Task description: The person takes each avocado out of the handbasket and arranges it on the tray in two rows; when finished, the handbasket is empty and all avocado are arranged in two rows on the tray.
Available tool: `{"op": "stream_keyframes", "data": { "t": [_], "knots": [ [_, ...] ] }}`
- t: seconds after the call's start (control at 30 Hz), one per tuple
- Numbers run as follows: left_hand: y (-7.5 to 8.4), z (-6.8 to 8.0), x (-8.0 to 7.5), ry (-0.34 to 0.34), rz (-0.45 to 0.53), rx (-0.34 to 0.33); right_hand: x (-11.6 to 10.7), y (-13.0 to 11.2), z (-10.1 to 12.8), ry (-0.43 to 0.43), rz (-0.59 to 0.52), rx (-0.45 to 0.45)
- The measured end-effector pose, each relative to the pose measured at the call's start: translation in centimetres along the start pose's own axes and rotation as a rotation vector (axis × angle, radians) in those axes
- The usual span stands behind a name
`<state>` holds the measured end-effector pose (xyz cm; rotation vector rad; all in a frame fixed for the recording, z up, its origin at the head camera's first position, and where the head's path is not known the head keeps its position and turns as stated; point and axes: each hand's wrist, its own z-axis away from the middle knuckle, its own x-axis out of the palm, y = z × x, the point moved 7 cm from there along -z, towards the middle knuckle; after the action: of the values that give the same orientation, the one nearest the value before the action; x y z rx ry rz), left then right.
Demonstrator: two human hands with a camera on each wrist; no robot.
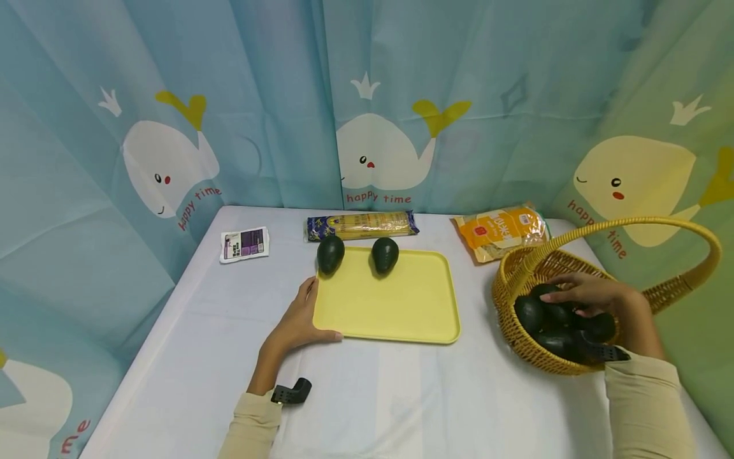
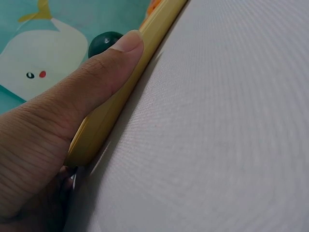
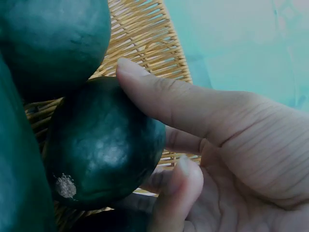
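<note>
A yellow tray (image 1: 401, 306) lies mid-table with two dark green avocados (image 1: 330, 254) (image 1: 385, 254) at its far edge. My left hand (image 1: 298, 322) rests against the tray's near left corner. Its thumb (image 2: 111, 58) lies straight along the rim (image 2: 120, 104). At the right stands a wicker basket (image 1: 507, 287) with a tall handle, holding several more avocados (image 1: 529, 312). My right hand (image 1: 585, 294) is inside the basket. In the right wrist view its fingers (image 3: 164, 96) curl round one avocado (image 3: 104, 145), which still lies among the others.
A long noodle pack (image 1: 361, 225), an orange packet (image 1: 501, 233) and a small white and purple packet (image 1: 244, 244) lie along the back of the white table (image 1: 401, 395). Whale-print curtains hang close behind and to the sides.
</note>
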<state>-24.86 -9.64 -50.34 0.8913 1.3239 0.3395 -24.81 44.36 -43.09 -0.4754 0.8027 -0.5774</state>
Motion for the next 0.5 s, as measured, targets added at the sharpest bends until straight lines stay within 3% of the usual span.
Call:
{"op": "stream_keyframes", "data": {
  "t": [0.5],
  "knots": [
    [-0.14, -0.11, 0.07, 0.006, 0.013, -0.002, 0.01, 0.22, -0.33, 0.004, 0.048, 0.024]
  ]
}}
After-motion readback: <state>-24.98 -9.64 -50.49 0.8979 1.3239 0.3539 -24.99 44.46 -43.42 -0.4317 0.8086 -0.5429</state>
